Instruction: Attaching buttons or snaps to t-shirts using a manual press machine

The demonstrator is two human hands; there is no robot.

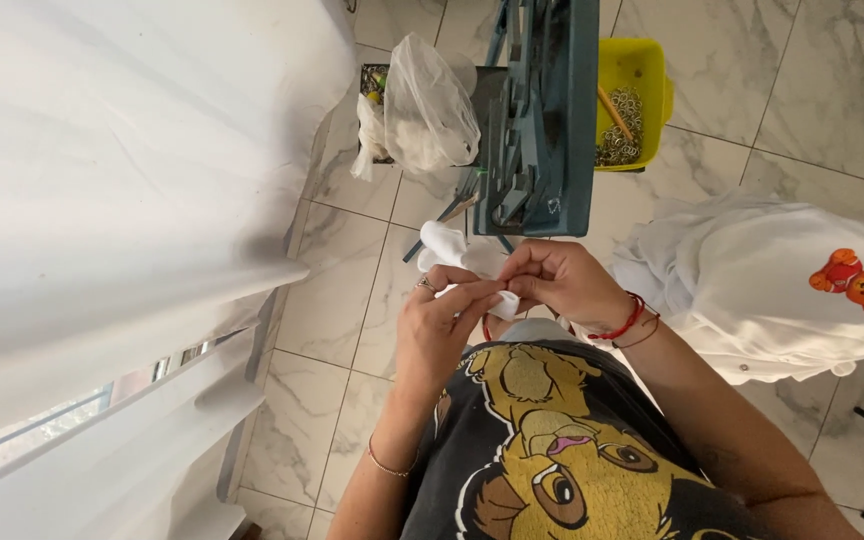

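White cloth (452, 247) pinched by both hands; blue press (537, 110) just beyond.

A small white cloth piece (452, 250) lies near a dark teal metal press (542, 110), a bright yellow plastic bin (652, 80), a white garment with an orange-and-red bear print (782, 300), a black shirt printed with a golden-yellow lion cub (552, 440) and a grey-veined white marble floor (352, 300).
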